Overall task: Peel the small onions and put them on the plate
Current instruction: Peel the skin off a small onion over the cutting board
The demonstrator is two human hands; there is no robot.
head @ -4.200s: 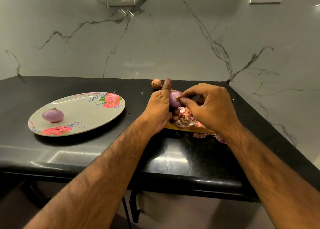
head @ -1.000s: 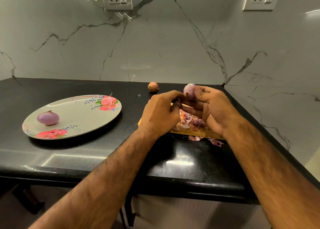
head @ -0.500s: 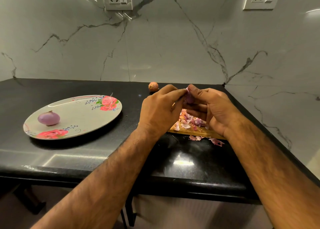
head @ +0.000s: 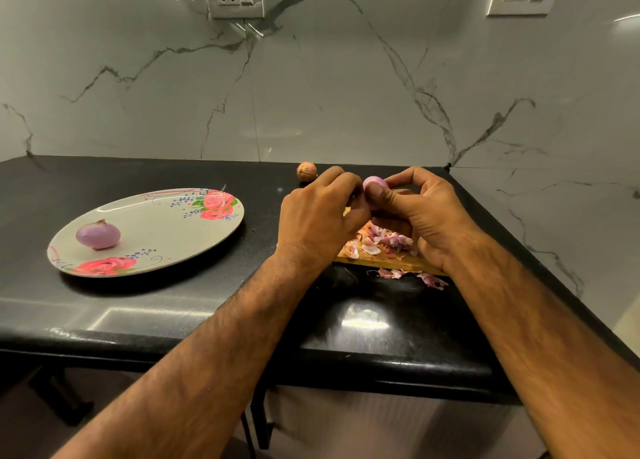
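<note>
Being counted are three small onions. One, the held onion (head: 374,183), is being pinched between the thumb and curled fingers of the right hand (head: 426,216), above the one cutting board (head: 381,259). The peeled onion (head: 98,234) is lying on the single flowered plate (head: 166,230), and the unpeeled onion (head: 306,171) is sitting on the counter (head: 173,306) near the wall. The left hand (head: 318,216) is being held knuckles-up against the held onion, fingers curled; whether they are gripping it cannot be told. One heap of peels (head: 384,240) is lying on the board.
</note>
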